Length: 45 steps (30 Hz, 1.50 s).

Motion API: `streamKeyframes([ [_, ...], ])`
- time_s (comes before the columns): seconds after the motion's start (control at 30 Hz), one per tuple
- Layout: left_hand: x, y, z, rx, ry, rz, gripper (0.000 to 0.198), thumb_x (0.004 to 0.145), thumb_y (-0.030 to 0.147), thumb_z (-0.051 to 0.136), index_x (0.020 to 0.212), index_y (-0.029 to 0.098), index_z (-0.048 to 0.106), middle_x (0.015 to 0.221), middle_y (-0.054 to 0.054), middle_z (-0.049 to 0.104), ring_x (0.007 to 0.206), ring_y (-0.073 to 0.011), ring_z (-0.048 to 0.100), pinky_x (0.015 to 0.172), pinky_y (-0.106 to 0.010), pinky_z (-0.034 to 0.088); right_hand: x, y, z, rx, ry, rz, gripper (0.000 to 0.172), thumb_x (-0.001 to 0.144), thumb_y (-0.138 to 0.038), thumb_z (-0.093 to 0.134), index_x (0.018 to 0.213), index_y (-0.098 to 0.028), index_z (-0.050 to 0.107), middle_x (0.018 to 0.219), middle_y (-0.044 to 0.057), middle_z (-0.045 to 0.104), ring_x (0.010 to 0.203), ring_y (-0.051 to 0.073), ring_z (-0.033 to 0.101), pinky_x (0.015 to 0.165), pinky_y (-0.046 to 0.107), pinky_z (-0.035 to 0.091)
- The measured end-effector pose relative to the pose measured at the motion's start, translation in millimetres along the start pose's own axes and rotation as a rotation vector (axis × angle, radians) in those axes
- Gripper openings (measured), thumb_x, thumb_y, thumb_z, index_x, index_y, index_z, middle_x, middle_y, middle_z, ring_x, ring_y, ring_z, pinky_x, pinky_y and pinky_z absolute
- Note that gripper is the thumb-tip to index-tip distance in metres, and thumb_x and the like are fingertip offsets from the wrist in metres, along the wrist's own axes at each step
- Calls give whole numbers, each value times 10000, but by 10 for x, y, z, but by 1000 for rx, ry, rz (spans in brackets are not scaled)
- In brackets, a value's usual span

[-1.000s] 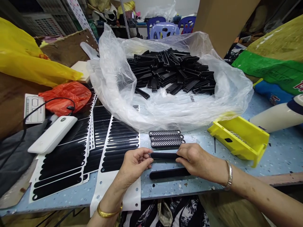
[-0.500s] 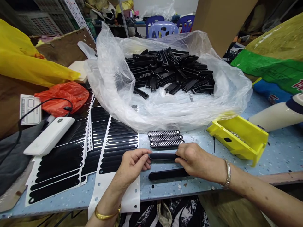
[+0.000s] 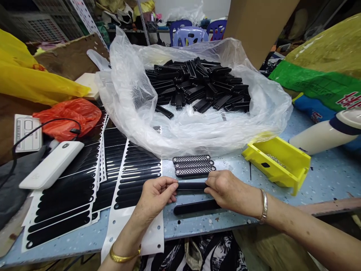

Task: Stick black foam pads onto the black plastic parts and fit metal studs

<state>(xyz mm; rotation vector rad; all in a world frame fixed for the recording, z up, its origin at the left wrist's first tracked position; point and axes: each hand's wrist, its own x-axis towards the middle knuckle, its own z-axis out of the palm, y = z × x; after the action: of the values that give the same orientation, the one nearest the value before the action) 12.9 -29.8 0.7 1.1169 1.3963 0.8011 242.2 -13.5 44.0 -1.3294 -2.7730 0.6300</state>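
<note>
A slim black strip-shaped piece (image 3: 191,186) with rounded ends lies between my two hands, just over the table. My left hand (image 3: 161,191) pinches its left end between thumb and fingers. Its right end is in the closed fingers of my right hand (image 3: 229,190), which hide that tip. Below it, another black strip (image 3: 196,207) rests flat on the table, partly covered by my right hand. Just beyond my hands, three black pieces with a patterned silvery face (image 3: 194,165) lie side by side.
A clear plastic bag (image 3: 180,139) holds a heap of black pieces (image 3: 197,84). Sheets of black stickers (image 3: 138,173) and a white power bank (image 3: 52,165) lie left. To the right are a yellow bin (image 3: 282,162) with small metal parts and a white bottle (image 3: 316,137).
The whole view has shifted slightly, so things appear a little further left. Both hands keep their hold on the black strip, the left fingers covering slightly more of its end.
</note>
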Motion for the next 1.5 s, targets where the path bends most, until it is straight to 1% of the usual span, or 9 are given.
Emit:
streamKeyframes([
  [0.33, 18, -32, 28, 31, 18, -2, 227, 756, 363, 677, 731, 140, 711, 536, 0, 640, 452, -111, 627, 424, -174, 487, -1, -7, 15, -8, 14, -12, 178, 859, -115, 596, 697, -100, 667, 730, 82, 652, 673, 159, 593, 622, 253, 412],
  [0.47, 14, -19, 49, 38, 52, -8, 218, 734, 355, 688, 715, 139, 702, 517, 7, 628, 435, -106, 614, 414, -172, 481, -15, 8, 38, -11, 40, -31, 179, 859, -113, 598, 689, -107, 652, 723, 72, 640, 661, 151, 577, 613, 251, 406],
  [0.7, 11, -10, 54, 48, 65, -16, 233, 720, 374, 688, 704, 141, 696, 522, 9, 623, 439, -108, 615, 412, -173, 476, -73, 86, 191, 16, 186, -128, 203, 893, -121, 550, 714, -111, 645, 695, 71, 622, 661, 165, 558, 613, 268, 436],
  [0.83, 20, -23, 48, 44, 66, -13, 250, 708, 391, 692, 699, 141, 693, 515, 10, 616, 437, -110, 614, 409, -173, 467, -108, 161, 285, 134, 286, -159, 174, 903, -141, 550, 795, -101, 680, 760, 97, 659, 724, 184, 597, 669, 285, 490],
  [0.93, 30, -19, 47, 36, 62, -20, 267, 691, 407, 700, 699, 141, 694, 510, 5, 621, 438, -117, 617, 410, -179, 468, -103, 220, 334, 214, 351, -157, 119, 868, -145, 611, 794, -110, 697, 758, 95, 677, 718, 181, 616, 667, 276, 507],
  [1.03, 35, -8, 43, 29, 64, -29, 280, 669, 419, 709, 687, 140, 695, 498, 3, 619, 430, -122, 614, 402, -184, 465, -74, 262, 351, 247, 376, -166, 66, 821, -147, 675, 771, -120, 706, 710, 77, 684, 667, 169, 619, 628, 258, 501],
  [1.17, 37, -7, 36, 15, 63, -37, 290, 657, 426, 713, 697, 140, 700, 497, 4, 620, 426, -127, 616, 400, -192, 474, -47, 288, 341, 264, 375, -171, 59, 809, -160, 692, 759, -136, 713, 677, 60, 688, 647, 161, 622, 610, 249, 492],
  [1.33, 51, -25, 41, 15, 65, -32, 282, 657, 417, 715, 696, 138, 700, 499, 4, 621, 428, -128, 618, 397, -191, 474, -70, 311, 355, 317, 397, -184, 102, 842, -211, 673, 818, -126, 722, 696, 72, 700, 662, 169, 625, 611, 258, 500],
  [1.5, 60, -47, 37, 4, 57, -25, 268, 670, 405, 709, 711, 140, 700, 499, 10, 620, 426, -122, 618, 400, -186, 480, -117, 312, 417, 292, 481, -254, 171, 912, -222, 583, 932, -102, 702, 756, 98, 706, 706, 189, 613, 656, 304, 517],
])
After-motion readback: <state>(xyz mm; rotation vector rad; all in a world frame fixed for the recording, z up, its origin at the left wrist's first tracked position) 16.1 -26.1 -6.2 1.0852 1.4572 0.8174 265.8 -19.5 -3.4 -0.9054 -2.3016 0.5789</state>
